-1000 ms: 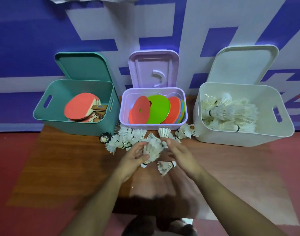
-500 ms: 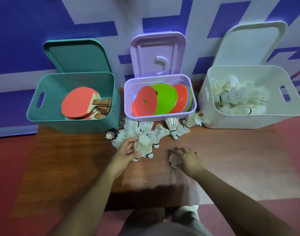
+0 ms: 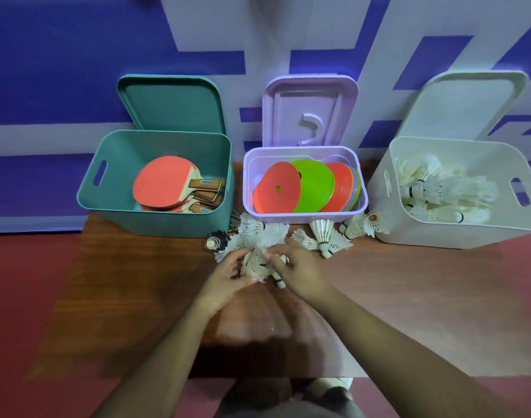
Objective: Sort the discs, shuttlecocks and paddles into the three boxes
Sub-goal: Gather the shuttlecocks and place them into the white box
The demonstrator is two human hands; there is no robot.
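As shuttlecocks point(image 3: 255, 267) move in bulk | I see left hand point(image 3: 228, 277), right hand point(image 3: 302, 271) fingers point(image 3: 237, 257) clasping one bunch | white box point(image 3: 439, 236) likely next

Possibly wooden board point(image 3: 122, 297) on red floor point(image 3: 23, 282)

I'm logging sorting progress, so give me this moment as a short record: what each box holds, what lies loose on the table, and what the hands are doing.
green box: paddles
purple box: discs, leaning on edge
white box: shuttlecocks
table: loose shuttlecocks in front of the purple box; dark shuttlecock by the green box
left hand: grips a bunch of shuttlecocks
right hand: fingers curled on the same bunch
left to sort: only the shuttlecocks on the table and in the hands
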